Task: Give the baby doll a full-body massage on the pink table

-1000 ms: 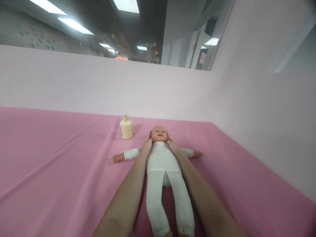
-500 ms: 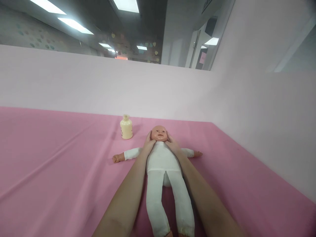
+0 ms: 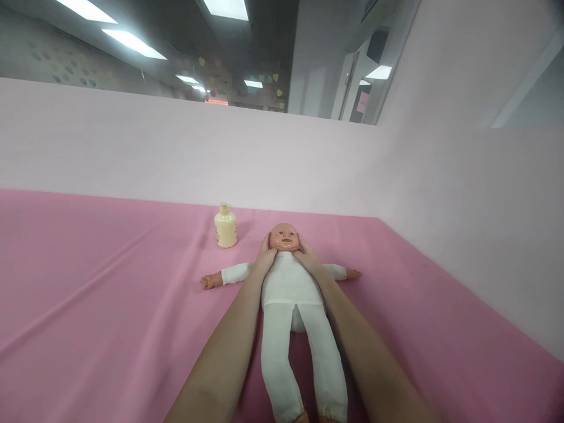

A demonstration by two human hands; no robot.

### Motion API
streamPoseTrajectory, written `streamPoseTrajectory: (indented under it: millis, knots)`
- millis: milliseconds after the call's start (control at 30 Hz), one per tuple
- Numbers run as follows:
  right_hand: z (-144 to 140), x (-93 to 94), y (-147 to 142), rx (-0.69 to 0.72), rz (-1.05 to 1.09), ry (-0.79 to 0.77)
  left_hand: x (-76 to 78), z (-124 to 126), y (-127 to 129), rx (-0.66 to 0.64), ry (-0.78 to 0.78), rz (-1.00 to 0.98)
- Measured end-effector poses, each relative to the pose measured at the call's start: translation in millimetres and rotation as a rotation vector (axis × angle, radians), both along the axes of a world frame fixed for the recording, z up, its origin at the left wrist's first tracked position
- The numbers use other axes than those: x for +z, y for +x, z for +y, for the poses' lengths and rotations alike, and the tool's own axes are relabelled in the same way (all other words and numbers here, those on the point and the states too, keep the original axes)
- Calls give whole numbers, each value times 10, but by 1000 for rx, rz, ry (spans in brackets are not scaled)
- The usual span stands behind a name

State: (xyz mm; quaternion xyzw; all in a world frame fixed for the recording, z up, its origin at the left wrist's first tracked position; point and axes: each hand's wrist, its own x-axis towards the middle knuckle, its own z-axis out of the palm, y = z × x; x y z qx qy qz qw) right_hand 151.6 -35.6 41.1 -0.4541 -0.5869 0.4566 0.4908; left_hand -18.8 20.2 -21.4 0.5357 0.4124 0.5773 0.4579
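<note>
The fingers of my left hand and right hand are curved around the two sides of the head of a doll, holding it between them. My fingertips lie along its cheeks, and my thumbs sit near its chin and neck. The doll lies on its back, face up, its head away from me. It wears white clothes; its arms are stretched out to either side past my wrists, and its legs, slightly apart, come down between my bare forearms, the feet partly cut off by the bottom edge of my view. Under it is a pink sheet with long creases on my left. Beyond my left hand, apart from it, a pale yellow bottle stands upright, its lettering too small to read. Behind rises a white wall, and above that are bright ceiling lights.
</note>
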Motion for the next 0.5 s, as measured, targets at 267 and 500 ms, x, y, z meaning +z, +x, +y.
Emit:
streamPoseTrajectory:
  millis: [267, 500]
  knots:
    - [42, -29, 8, -18, -18, 25, -88, 94, 2, 5, 24, -42]
    - [67, -36, 16, -78, -14, 38, -45, 76, 12, 6, 17, -28]
